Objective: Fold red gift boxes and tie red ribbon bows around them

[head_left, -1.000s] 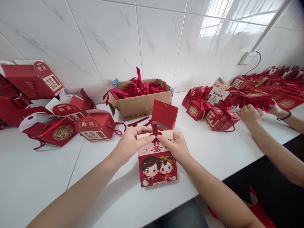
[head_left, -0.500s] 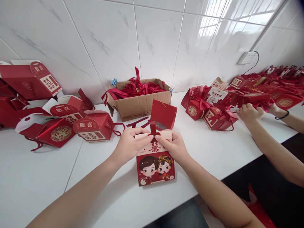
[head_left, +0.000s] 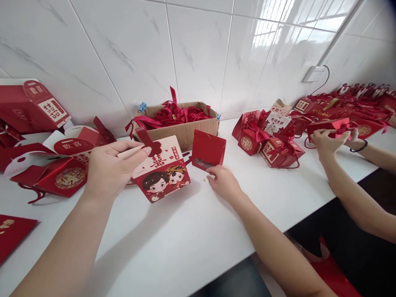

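A red and cream gift box [head_left: 161, 181] with a cartoon couple on its front hangs tilted above the table. My left hand [head_left: 113, 165] is closed on its upper left part, by the dark red ribbon loop [head_left: 142, 136] standing at the top. My right hand [head_left: 225, 181] is low over the table in front of a small red open-fronted box [head_left: 208, 144]; its fingers are bent and slightly apart, with nothing visible between them. A tiny gold piece [head_left: 204, 179] lies just left of those fingertips.
A cardboard box [head_left: 198, 128] of red ribbons stands against the tiled wall. Red gift boxes [head_left: 69, 175] crowd the left. Ribbon-tied boxes [head_left: 280, 152] stand to the right. A co-worker's hands [head_left: 329, 142] hold another box farther right. A red sheet [head_left: 15, 235] lies at lower left.
The gift box has moved left and tilted, now in my left hand alone. My right hand has let go of it and shifted to the small red box's front.
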Tool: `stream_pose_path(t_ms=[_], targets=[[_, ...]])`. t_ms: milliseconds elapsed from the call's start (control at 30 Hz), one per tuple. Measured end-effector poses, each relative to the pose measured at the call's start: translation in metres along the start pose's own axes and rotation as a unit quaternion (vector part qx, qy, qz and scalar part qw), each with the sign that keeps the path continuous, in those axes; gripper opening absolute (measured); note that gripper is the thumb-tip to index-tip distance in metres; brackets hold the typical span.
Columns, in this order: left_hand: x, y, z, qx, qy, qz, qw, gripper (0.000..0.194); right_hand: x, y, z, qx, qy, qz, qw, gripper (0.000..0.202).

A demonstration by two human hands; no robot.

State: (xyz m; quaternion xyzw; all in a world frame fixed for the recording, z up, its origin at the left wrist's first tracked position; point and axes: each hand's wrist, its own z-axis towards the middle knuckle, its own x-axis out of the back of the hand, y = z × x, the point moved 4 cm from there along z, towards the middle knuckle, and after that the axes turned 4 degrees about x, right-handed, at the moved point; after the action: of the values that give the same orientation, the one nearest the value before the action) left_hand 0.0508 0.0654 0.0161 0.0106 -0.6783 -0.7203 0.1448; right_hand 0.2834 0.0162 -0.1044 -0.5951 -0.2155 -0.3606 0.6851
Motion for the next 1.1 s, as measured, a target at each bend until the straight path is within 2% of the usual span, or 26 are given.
stream_pose_path(t_ms=[133,233,367,467,633,700,767,833,867,1100], targets=[[-0.009,-0.006,-0.004,-0.025,-0.047,0.07,0.996,0.025,-0.021,-0.005,-0.001,-0.031,-0.031,-0.057,0.997,0.016],[-0.018,-0.017,-0.002,-0.062,-0.089,0.099,0.989,0.025,-0.027,-0.008,0.001,-0.049,-0.036,-0.089,0.994,0.014],[-0.025,-0.031,0.004,-0.108,-0.09,0.112,0.984,0.024,-0.031,-0.002,0.004,-0.041,-0.033,-0.096,0.994,0.02],[-0.03,-0.04,0.008,-0.115,-0.094,0.116,0.982,0.024,-0.03,0.003,0.005,-0.026,-0.02,-0.076,0.997,0.023],[-0.036,-0.049,0.012,-0.08,-0.121,0.087,0.986,0.027,-0.01,-0.004,0.003,0.014,0.033,-0.012,0.999,0.017],[-0.037,-0.049,0.009,-0.068,-0.133,0.079,0.986,0.026,0.0,-0.011,0.0,0.039,0.065,0.072,0.995,0.015],[-0.04,-0.047,0.001,-0.076,-0.145,0.087,0.983,0.024,0.006,-0.018,-0.005,0.064,0.09,0.2,0.974,0.014],[-0.043,-0.043,-0.009,-0.106,-0.152,0.108,0.977,0.02,0.008,-0.025,-0.011,0.085,0.098,0.301,0.945,0.014],[-0.044,-0.041,-0.016,-0.126,-0.154,0.119,0.973,0.018,0.008,-0.029,-0.014,0.095,0.098,0.319,0.938,0.013],[-0.053,-0.035,-0.047,-0.255,-0.17,0.132,0.943,0.007,0.013,-0.047,-0.026,0.175,0.133,0.301,0.928,0.006]])
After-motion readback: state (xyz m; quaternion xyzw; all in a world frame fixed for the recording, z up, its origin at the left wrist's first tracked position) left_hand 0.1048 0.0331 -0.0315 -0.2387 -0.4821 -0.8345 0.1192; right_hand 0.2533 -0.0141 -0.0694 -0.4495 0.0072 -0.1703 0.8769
